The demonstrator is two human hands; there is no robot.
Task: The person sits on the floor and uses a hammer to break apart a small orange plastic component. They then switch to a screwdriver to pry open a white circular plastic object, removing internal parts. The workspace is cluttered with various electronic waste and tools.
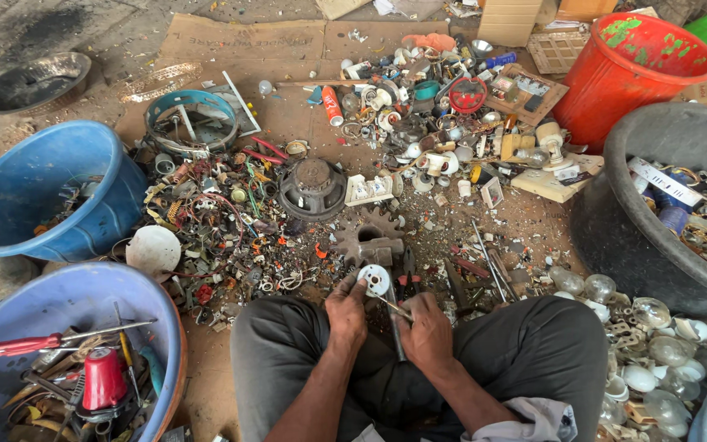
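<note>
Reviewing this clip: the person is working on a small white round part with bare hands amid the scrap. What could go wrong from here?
1. The left hand pinches the white round part while the right hand works a thin metal tool at it; a slip could likely jab bare fingers.
2. Loose glass bulbs lie by the right knee; shifting could crush them.

Tan cardboard boxes (511, 20) at top; flattened brown cardboard (243, 37) beside.
</note>
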